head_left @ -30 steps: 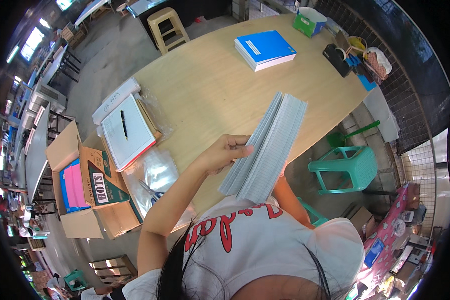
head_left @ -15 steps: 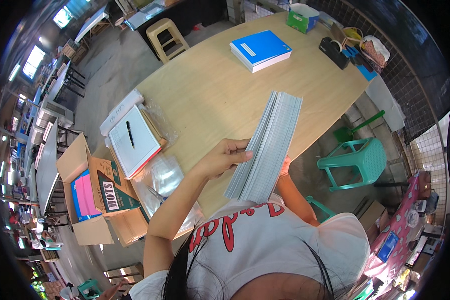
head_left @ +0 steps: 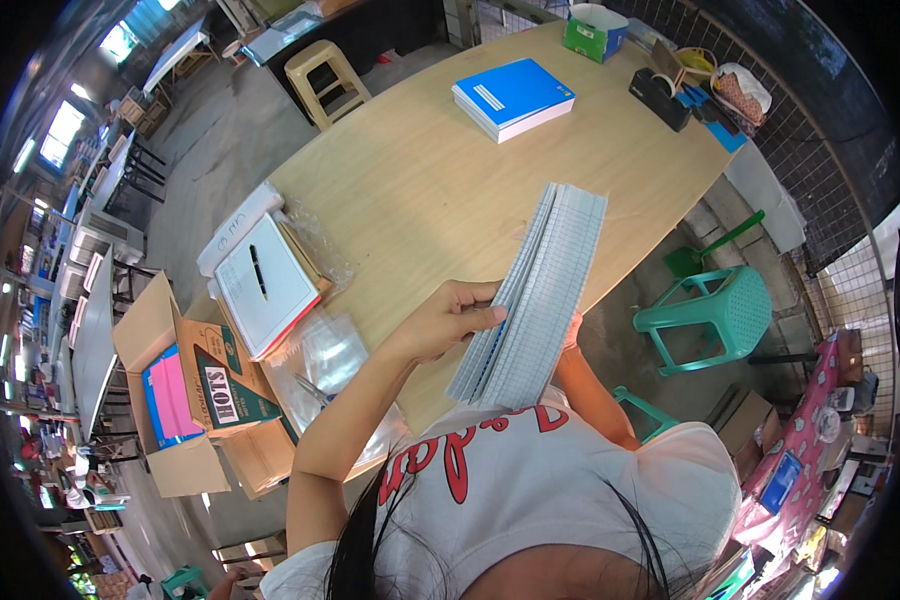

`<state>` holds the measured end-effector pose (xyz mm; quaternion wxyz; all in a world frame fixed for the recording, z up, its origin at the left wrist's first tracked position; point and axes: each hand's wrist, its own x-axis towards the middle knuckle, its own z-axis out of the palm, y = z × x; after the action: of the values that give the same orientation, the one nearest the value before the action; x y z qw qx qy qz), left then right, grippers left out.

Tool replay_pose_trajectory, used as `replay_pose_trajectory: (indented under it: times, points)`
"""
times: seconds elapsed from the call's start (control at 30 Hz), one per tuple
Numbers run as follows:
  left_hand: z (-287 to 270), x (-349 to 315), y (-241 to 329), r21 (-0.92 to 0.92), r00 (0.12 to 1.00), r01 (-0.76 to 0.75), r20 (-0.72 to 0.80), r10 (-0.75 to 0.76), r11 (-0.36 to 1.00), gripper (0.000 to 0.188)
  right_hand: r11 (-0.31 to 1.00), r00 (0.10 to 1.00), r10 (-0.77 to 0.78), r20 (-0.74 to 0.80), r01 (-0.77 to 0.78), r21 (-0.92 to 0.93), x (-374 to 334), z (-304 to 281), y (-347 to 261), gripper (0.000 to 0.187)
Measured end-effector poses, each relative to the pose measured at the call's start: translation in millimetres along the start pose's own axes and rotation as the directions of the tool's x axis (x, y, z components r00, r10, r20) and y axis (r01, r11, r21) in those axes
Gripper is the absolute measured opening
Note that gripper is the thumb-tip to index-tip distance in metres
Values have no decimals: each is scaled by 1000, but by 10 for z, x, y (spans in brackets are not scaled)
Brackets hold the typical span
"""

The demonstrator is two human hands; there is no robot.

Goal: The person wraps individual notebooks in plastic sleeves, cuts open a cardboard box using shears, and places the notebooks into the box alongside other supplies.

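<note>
Above the table's near edge I hold a ruled notebook (head_left: pixel 550 290), standing tilted with its lined pages toward me. My left hand (head_left: pixel 460 318) is closed at its left side, thumb pressed on the page edges, which are slightly fanned. A thin blue strip shows among the pages beside the thumb. My right hand (head_left: pixel 572 332) grips the notebook from behind on the right; most of its fingers are hidden. Farther away on the table lies a stack of blue-covered notebooks (head_left: pixel 515 95).
At the table's left are a clipboard with paper (head_left: pixel 265 285), a black pen (head_left: pixel 258 272) and clear plastic (head_left: pixel 332 350). An open carton (head_left: pixel 235 370) stands beside them. A tape dispenser (head_left: pixel 660 100) and a green box (head_left: pixel 595 35) sit far right. A green stool (head_left: pixel 710 315) stands to the right.
The notebook's pages have shifted a little under my left thumb, and a blue strip now shows between them. Both hands keep nearly the same place; the view has turned slightly.
</note>
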<state>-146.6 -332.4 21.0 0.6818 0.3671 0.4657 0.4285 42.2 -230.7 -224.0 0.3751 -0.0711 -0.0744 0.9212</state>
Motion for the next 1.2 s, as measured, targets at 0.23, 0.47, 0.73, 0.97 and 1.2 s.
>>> replay_pose_trajectory:
  times: [0.23, 0.47, 0.73, 0.97, 1.2]
  points:
    - [102, -57, -6, 470, 953, -187, -127, 275, 863, 53, 1000, 1000, 4, 18, -4, 21, 24, -126, 68, 74]
    - [208, -202, 189, 571, 951, -160, -129, 281, 805, 45, 999, 999, 30, 41, -32, 38, -19, -286, 109, 73]
    - [235, -169, -3, 930, 814, 37, -240, 530, 365, 30, 999, 996, 31, 80, -33, 24, -45, -145, 55, 72]
    - [444, -64, -17, 963, 698, 117, -255, 670, 244, 27, 999, 1000, 7, 6, -7, -53, -57, 147, 81, 68]
    - [395, -574, 1016, 989, 521, 68, -149, 840, 133, 25, 996, 998, 62, -25, -63, -62, -110, 108, -114, 63]
